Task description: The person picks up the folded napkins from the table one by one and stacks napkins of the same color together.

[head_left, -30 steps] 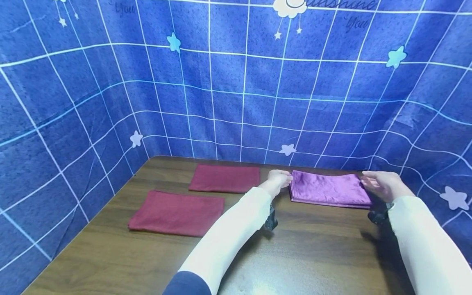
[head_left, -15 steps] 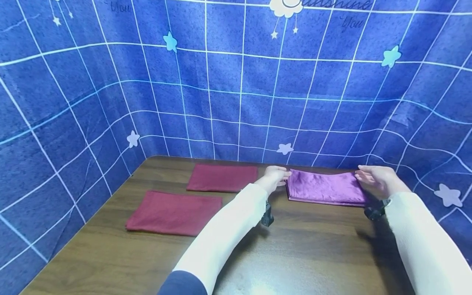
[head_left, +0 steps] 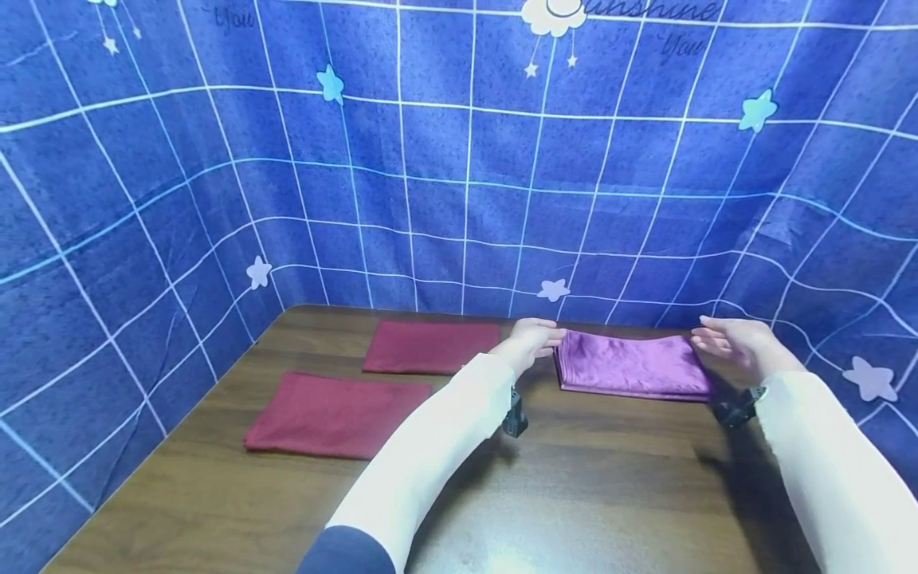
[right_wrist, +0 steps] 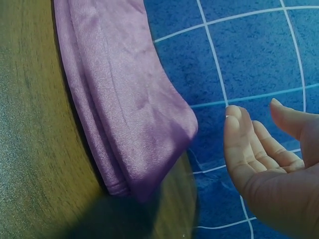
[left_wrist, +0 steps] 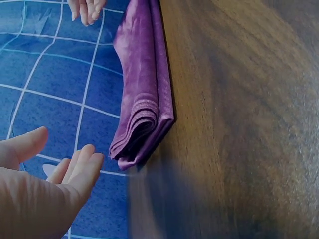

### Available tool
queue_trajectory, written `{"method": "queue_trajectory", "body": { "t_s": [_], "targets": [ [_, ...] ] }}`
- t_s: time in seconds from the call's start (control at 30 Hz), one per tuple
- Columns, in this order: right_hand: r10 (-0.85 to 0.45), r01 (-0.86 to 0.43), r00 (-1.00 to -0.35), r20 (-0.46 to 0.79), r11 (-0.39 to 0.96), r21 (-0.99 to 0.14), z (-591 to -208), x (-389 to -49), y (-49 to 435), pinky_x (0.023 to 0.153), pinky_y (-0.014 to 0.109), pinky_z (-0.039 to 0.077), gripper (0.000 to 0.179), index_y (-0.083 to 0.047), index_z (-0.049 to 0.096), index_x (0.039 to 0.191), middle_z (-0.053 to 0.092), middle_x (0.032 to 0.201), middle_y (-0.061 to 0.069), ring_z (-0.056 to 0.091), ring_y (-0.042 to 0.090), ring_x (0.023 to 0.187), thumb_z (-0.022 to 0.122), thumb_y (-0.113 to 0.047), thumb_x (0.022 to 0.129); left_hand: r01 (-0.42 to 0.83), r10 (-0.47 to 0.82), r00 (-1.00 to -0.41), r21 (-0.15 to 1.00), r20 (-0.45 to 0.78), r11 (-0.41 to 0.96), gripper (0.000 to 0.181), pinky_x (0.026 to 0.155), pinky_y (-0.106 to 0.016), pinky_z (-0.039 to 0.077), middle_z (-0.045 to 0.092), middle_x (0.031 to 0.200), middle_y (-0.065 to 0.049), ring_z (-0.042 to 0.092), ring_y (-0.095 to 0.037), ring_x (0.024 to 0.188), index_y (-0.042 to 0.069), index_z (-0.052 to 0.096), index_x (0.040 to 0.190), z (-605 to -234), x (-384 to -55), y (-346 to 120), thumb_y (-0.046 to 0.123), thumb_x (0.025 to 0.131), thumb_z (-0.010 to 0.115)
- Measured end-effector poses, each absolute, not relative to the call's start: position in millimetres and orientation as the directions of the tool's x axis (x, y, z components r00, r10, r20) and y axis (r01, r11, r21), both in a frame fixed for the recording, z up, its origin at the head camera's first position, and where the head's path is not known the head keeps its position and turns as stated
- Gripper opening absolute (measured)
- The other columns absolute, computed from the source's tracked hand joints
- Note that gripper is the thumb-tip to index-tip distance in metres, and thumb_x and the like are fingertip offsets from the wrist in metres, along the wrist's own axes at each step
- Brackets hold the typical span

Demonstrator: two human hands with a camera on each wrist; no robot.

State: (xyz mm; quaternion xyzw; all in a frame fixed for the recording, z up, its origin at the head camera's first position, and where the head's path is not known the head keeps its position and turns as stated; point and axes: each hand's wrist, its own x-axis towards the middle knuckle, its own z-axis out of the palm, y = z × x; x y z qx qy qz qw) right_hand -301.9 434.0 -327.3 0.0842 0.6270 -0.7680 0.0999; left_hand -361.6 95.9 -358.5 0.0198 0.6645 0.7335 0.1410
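Note:
A folded purple satiny cloth (head_left: pixel 631 365) lies at the back right of the table, its stacked layers visible at the left end in the left wrist view. Beside that end is my left hand (head_left: pixel 529 341), fingers extended and thumb apart; the left wrist view shows a gap between its fingertips (left_wrist: pixel 92 159) and the cloth. My right hand (head_left: pixel 742 347) hovers off the cloth's right end, palm turned inward. In the right wrist view its fingers (right_wrist: pixel 239 144) are loosely bent and touch nothing. Neither hand holds anything.
Two folded dark red cloths lie to the left: one farther back (head_left: pixel 433 347), the other nearer (head_left: pixel 337 414), partly behind my left sleeve (head_left: pixel 430 446). A blue curtain (head_left: pixel 466 175) with white grid lines stands along the back and sides of the wooden table (head_left: pixel 588 486).
Both hands have risen slightly and the left has drawn a little away from the purple cloth's end. The view has shifted slightly; the cloths lie as before.

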Motion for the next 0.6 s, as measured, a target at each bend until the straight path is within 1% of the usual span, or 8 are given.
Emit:
{"method": "queue_trajectory", "body": {
  "t_s": [0.03,0.1,0.17,0.33,0.6],
  "targets": [
    [-0.036,0.297,-0.954,-0.296,-0.212,-0.931,-321,-304,433,0.076,0.024,0.059,0.032,-0.015,0.069,0.076,0.074,0.078,0.003,0.071,0.011,0.076,0.050,-0.014,0.101,-0.181,0.233,-0.959,0.981,-0.160,-0.072,0.044,0.105,-0.043,0.047,0.066,0.122,-0.020,0.060,-0.034,0.119,-0.007,0.053,0.129,-358,-361,96,-0.001,0.088,0.066],
    [-0.052,0.315,-0.949,-0.311,-0.207,-0.926,-314,-306,432,0.078,0.026,0.059,0.035,-0.012,0.068,0.075,0.073,0.076,0.005,0.072,0.014,0.076,0.046,-0.010,0.102,-0.182,0.237,-0.958,0.981,-0.163,-0.060,0.043,0.104,-0.042,0.048,0.066,0.122,-0.019,0.060,-0.033,0.118,-0.007,0.054,0.129,-356,-360,96,0.000,0.088,0.066],
    [-0.066,0.309,-0.951,-0.302,-0.184,-0.933,-310,-307,430,0.080,0.026,0.059,0.034,-0.011,0.067,0.076,0.073,0.076,0.006,0.072,0.014,0.075,0.045,-0.009,0.102,-0.185,0.240,-0.956,0.981,-0.166,-0.055,0.043,0.105,-0.043,0.047,0.066,0.122,-0.020,0.060,-0.034,0.119,-0.006,0.054,0.128,-353,-358,95,0.001,0.088,0.067],
    [-0.081,0.295,-0.955,-0.285,-0.200,-0.934,-306,-308,427,0.081,0.025,0.059,0.031,-0.011,0.066,0.076,0.073,0.077,0.006,0.071,0.015,0.076,0.047,-0.007,0.101,-0.176,0.260,-0.953,0.983,-0.155,-0.059,0.046,0.108,-0.045,0.044,0.063,0.125,-0.021,0.057,-0.036,0.122,-0.007,0.053,0.130,-342,-354,89,0.002,0.087,0.068],
    [-0.108,0.279,-0.959,-0.262,-0.188,-0.942,-300,-310,422,0.079,0.023,0.059,0.028,-0.011,0.065,0.078,0.073,0.079,0.007,0.071,0.015,0.076,0.049,-0.007,0.100,-0.170,0.274,-0.950,0.984,-0.149,-0.054,0.051,0.107,-0.044,0.045,0.061,0.127,-0.024,0.056,-0.038,0.121,-0.009,0.049,0.133,-332,-352,80,0.003,0.088,0.067]
  ]
}}
